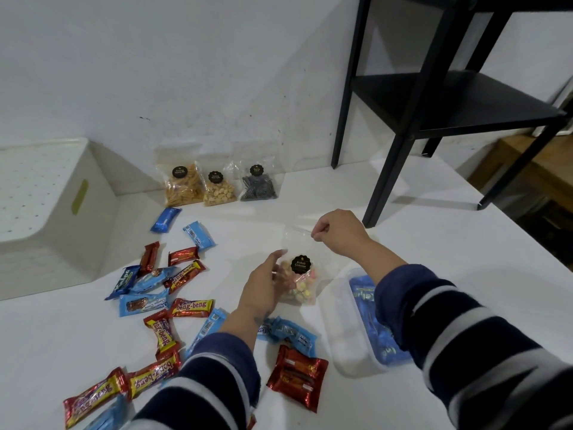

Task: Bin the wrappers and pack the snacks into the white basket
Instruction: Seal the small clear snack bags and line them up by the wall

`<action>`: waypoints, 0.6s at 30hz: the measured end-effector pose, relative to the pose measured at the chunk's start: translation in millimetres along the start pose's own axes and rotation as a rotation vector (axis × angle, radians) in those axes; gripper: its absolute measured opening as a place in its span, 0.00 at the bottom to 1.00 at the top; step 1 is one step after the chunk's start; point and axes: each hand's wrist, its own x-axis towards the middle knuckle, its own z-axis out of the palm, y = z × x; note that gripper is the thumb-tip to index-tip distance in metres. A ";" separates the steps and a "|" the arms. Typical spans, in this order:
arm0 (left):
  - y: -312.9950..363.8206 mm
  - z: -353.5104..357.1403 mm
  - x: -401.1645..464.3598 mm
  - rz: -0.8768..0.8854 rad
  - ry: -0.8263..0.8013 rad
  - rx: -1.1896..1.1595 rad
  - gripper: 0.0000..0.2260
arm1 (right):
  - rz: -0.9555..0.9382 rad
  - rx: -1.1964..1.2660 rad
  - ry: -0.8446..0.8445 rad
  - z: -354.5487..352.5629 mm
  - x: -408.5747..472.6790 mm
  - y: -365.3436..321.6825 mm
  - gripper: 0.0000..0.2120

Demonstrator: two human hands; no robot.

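Note:
A clear bag of coloured biscuits (302,282) with a black round label stands mid-table. My right hand (339,232) pinches its top edge, and my left hand (263,285) cups its left side with curled fingers. The white basket (46,218) sits at the far left against the wall. Several red and blue snack bars (173,293) lie scattered on the white table (434,243) left of my hands. A red wrapper (297,378) and a blue wrapper (286,332) lie near my left wrist.
Three clear snack bags (218,186) lean on the back wall. A clear plastic tub (353,333) holding blue wrappers sits under my right forearm. A black shelf frame (403,128) stands on the table at the back right.

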 end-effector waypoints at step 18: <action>6.1 8.1 2.4 0.033 -0.032 -0.036 0.20 | 0.019 0.045 0.021 5.7 1.5 -1.2 0.08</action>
